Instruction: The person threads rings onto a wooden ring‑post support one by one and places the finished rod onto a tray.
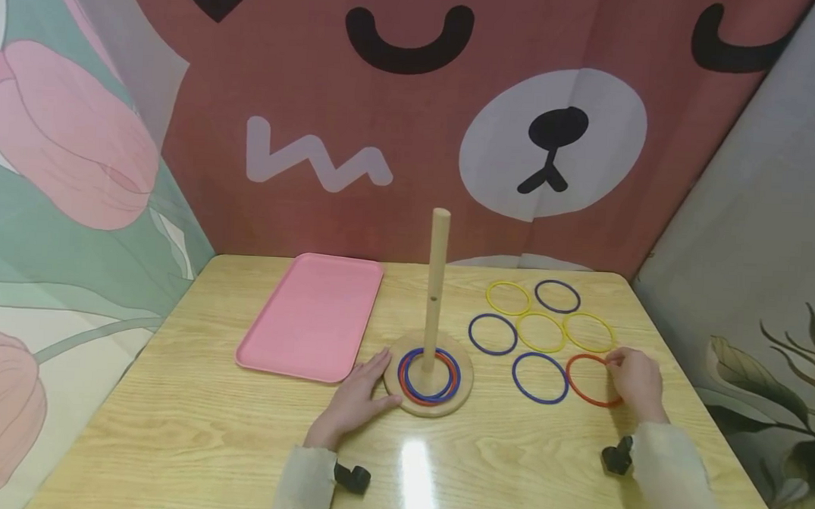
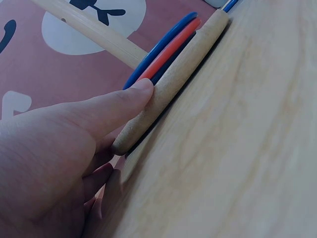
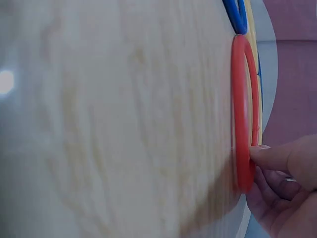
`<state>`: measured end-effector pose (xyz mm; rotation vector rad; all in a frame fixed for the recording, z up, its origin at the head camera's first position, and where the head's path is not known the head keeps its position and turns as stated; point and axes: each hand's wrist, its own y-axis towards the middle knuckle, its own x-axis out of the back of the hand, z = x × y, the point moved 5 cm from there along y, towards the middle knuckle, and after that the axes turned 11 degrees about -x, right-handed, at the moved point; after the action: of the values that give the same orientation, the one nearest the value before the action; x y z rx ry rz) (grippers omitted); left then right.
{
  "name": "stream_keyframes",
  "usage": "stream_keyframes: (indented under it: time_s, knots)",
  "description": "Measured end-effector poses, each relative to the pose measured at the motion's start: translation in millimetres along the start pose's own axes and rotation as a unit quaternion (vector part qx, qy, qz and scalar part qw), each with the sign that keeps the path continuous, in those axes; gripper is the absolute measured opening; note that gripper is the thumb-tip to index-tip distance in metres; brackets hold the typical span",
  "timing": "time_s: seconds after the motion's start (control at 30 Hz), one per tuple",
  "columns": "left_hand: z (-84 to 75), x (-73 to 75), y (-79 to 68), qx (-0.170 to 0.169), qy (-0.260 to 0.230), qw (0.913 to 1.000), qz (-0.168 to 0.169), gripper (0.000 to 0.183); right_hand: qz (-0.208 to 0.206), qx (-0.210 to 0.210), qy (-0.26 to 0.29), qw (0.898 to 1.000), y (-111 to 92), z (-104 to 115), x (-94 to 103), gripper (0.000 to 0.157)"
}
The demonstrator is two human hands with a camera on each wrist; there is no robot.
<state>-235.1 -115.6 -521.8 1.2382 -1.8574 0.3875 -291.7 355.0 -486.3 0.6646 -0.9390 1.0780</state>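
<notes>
A round wooden base carries an upright wooden peg, with blue and red rings stacked around its foot. My left hand holds the base at its left edge. In the left wrist view, the thumb lies against the rim close to the rings, and the other fingers are partly hidden behind it. Over to the right, my right hand pinches the right side of a red ring between thumb and fingers. That ring appears flat on the table in the right wrist view.
Beside the red ring lie blue rings and yellow rings, several in all, close together. A pink tray rests left of the base on the wooden table. Behind the table hangs a printed bear cloth.
</notes>
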Motion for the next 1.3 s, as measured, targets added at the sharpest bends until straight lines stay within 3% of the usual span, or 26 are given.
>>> stream_keyframes:
  time_s: [0.27, 0.63, 0.87, 1.1, 1.3]
  knots:
    - [0.8, -1.4, -0.3, -0.001, 0.000, 1.0000, 0.001, 0.086, 0.035, -0.048, 0.045, 0.997, 0, -10, -0.9, 0.025]
    - [1.3, -1.4, -1.2, 0.002, 0.003, 1.0000, 0.000, 0.086, 0.049, -0.055, 0.066, 0.995, -3, -10, 2.1, 0.024]
    - [0.5, -1.4, -0.3, 0.002, 0.001, 1.0000, 0.003, 0.086, 0.090, -0.109, 0.146, 0.979, -4, -13, 0.7, 0.028]
    - [-0.6, -0.1, 0.5, 0.000, 0.002, 1.0000, 0.002, 0.086, 0.040, -0.062, 0.140, 0.987, -7, 7, 18.9, 0.031]
    - [-0.5, 0.1, 0.4, 0.000, 0.007, 1.0000, 0.004, 0.086, 0.058, -0.028, 0.249, 0.966, -11, 48, 41.4, 0.039]
